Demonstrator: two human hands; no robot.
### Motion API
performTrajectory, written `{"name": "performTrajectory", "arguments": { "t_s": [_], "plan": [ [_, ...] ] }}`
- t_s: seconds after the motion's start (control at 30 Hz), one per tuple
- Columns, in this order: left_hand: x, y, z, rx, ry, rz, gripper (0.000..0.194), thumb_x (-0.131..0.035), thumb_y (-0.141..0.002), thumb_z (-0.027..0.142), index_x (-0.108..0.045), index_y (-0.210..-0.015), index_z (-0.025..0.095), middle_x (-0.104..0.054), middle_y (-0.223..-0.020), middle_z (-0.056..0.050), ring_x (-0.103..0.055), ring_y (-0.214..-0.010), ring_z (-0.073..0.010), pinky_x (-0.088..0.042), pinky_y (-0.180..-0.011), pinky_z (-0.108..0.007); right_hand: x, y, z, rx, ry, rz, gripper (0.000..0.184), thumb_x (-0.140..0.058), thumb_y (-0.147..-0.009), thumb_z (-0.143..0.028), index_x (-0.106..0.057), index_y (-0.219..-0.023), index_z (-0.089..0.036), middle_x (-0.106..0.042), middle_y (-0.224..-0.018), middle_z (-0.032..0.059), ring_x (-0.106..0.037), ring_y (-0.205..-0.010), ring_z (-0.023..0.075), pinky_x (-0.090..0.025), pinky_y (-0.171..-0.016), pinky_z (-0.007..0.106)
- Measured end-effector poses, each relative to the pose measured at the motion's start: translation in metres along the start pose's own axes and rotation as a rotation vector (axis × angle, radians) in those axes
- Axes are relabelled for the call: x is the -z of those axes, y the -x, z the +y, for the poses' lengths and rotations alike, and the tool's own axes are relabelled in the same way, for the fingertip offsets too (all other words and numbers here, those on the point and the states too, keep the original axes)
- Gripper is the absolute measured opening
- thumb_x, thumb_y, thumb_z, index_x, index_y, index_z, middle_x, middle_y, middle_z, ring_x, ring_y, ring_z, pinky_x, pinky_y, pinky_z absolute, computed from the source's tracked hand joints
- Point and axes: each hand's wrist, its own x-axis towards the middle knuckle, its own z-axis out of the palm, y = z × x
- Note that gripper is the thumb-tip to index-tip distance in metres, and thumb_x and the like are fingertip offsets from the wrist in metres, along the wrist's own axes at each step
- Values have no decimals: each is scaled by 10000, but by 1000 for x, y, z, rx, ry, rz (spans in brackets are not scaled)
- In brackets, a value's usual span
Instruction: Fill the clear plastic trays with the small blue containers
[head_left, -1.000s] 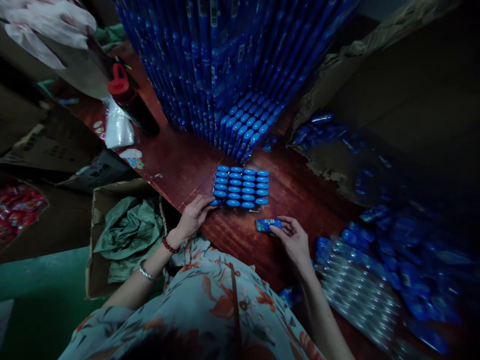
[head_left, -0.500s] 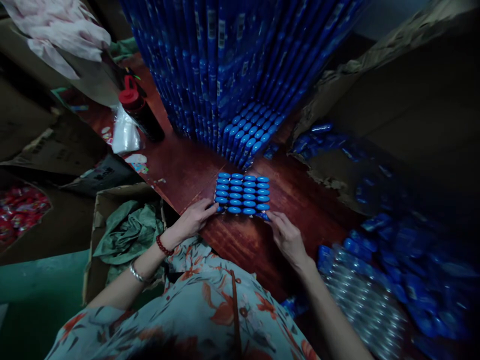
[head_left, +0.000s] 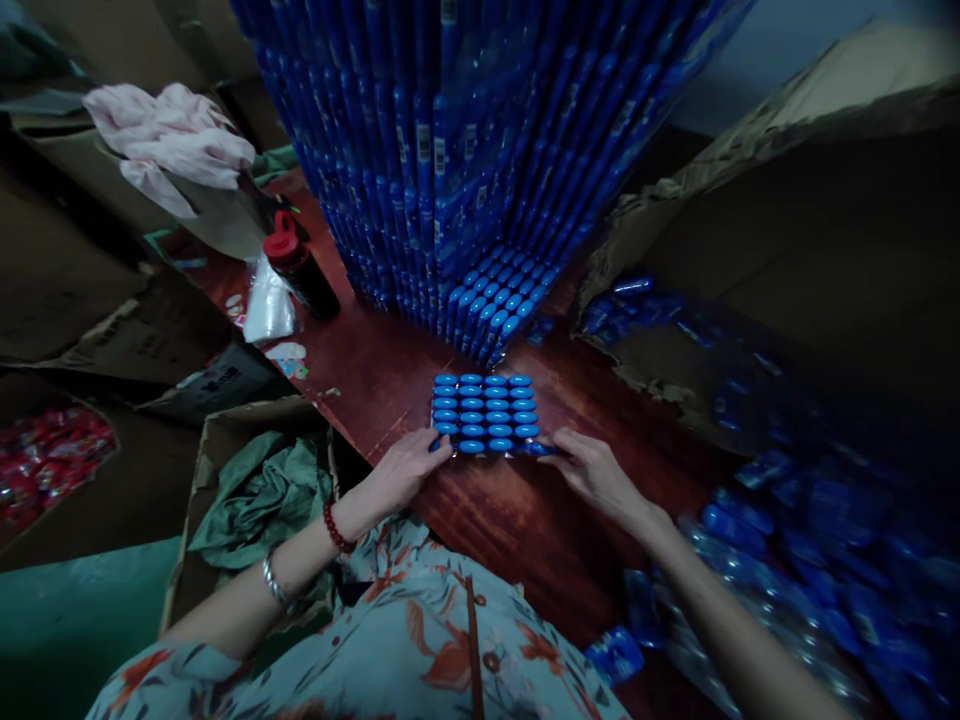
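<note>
A block of small shiny blue packets point(head_left: 485, 405) stands on the reddish-brown table in front of me, their rounded ends facing up in neat rows. At its near left corner, my left hand point(head_left: 409, 465) is closed, thumb and fingers pinching a blue packet beside the rows. My right hand point(head_left: 589, 470) pinches another blue packet point(head_left: 534, 447) at the near right corner. The fingertips partly cover both packets. Just beyond the block rises a tall stack of the same blue packets point(head_left: 397, 200), with a lower stepped part point(head_left: 502, 290) at its near side.
Left on the table point(head_left: 360, 370) are a dark bottle with a red lid point(head_left: 304, 270) and clear plastic bags point(head_left: 268, 305). An open carton point(head_left: 196, 500) holds green cloth. To the right, a large torn carton point(head_left: 750, 220) stands near loose blue packets point(head_left: 847, 570) and clear plastic point(head_left: 750, 600).
The view has shifted, so the block and stack appear lower. Both hands stay at the block's near corners, and the right forearm has swung outward over the clear plastic.
</note>
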Motion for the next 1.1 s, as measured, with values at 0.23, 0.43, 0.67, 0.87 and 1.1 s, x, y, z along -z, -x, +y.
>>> {"name": "performTrajectory", "arguments": {
  "t_s": [0.23, 0.43, 0.67, 0.87, 1.1],
  "plan": [
    [-6, 4, -5, 16, 57, 54, 295, -235, -964, 181, -504, -1083, 156, -521, -849, -67, -467, -750, -152, -403, -659, -260, -6, 17, -4, 53, 68, 191, 197, -420, -897, -156, -539, -1045, -208, -612, -950, 61, -604, -887, 161, -498, -773, 286],
    [-10, 3, -14, 14, 94, 42, 272, -282, -954, 174, -517, -1090, 162, -534, -885, -75, -476, -778, -155, -409, -680, -259, 1, -3, -32, 87, 446, -147, 286, -343, -848, -24, -557, -974, -166, -596, -884, 78, -580, -786, 161, -465, -642, 257],
    [-28, 11, -18, 43, -49, 205, 319, -338, -923, 176, -559, -1153, 176, -565, -963, -123, -509, -852, -208, -457, -747, -365, -12, -16, -47, 118, 660, -194, 309, -394, -785, 5, -583, -953, -174, -614, -919, 79, -583, -799, 169, -423, -597, 248],
    [-34, 7, -15, 318, 224, 424, 370, -403, -916, 325, -499, -1271, 285, -486, -1207, -109, -505, -1106, -228, -476, -892, -410, -40, -4, -18, 70, 685, 480, 219, -455, -882, -282, -613, -1027, -243, -646, -911, 69, -618, -741, 198, -479, -607, 287],
    [-54, -47, 2, 745, 785, 480, 636, -301, -918, 468, -151, -1454, 162, -182, -1516, -93, -168, -1396, -208, -153, -1151, -395, -55, -52, -12, -386, 114, 501, 650, -327, -875, -540, -223, -1447, -249, -300, -1472, 82, -288, -1338, 323, -344, -1016, 552]
  ]
}}
